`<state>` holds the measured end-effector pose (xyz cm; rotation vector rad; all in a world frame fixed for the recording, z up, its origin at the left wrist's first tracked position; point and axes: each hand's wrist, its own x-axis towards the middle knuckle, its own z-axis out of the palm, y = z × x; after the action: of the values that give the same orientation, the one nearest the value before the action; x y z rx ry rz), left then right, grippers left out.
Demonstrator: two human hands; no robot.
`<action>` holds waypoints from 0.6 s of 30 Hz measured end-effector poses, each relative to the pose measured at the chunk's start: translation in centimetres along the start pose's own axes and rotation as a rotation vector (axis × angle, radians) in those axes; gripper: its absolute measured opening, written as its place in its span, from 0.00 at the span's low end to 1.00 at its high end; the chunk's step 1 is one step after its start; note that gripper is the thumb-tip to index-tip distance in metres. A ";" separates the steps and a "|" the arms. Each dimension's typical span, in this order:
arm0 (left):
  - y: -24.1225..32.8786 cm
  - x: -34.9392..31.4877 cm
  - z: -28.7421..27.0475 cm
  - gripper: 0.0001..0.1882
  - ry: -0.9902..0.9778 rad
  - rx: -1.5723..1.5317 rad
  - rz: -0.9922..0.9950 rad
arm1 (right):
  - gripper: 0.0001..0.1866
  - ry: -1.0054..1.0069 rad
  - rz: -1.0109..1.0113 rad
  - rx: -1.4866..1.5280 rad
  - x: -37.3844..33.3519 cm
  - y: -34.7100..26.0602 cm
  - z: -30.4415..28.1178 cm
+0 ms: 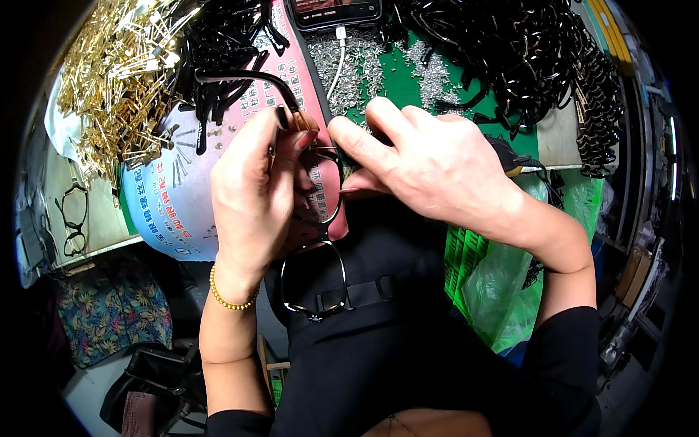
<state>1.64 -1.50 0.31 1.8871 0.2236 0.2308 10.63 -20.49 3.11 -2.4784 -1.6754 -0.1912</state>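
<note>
My left hand grips a black eyeglass frame near its hinge, and the lens rims hang down over my lap. A black temple arm sticks up and to the left from the hinge. My right hand pinches the same hinge area with thumb and forefinger, right against my left fingertips. Whether it holds a small part there is hidden. A gold bead bracelet circles my left wrist.
A heap of gold metal parts lies at the back left. Black temple arms and black frames are piled along the back. Small silver screws cover a green mat. A phone with a cable, finished glasses at left, green plastic bag at right.
</note>
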 end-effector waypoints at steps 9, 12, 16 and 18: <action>-1.4 6.2 -1.2 0.12 0.216 -0.021 0.139 | 0.18 -0.127 0.314 0.129 -3.3 2.0 -4.3; -0.2 5.3 -0.3 0.18 0.488 -0.138 0.242 | 0.21 -0.257 0.377 0.124 -5.1 1.9 -4.1; 0.1 2.1 -2.2 0.21 0.472 -0.349 0.054 | 0.22 -0.265 0.345 0.184 -4.5 1.6 -4.1; -0.1 1.0 -2.7 0.19 0.504 -0.428 -0.036 | 0.21 -0.257 0.357 0.170 -4.7 1.7 -3.6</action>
<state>1.88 1.25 1.13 1.3749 0.5053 0.6758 10.39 -26.05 5.70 -2.6998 -1.2293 0.3071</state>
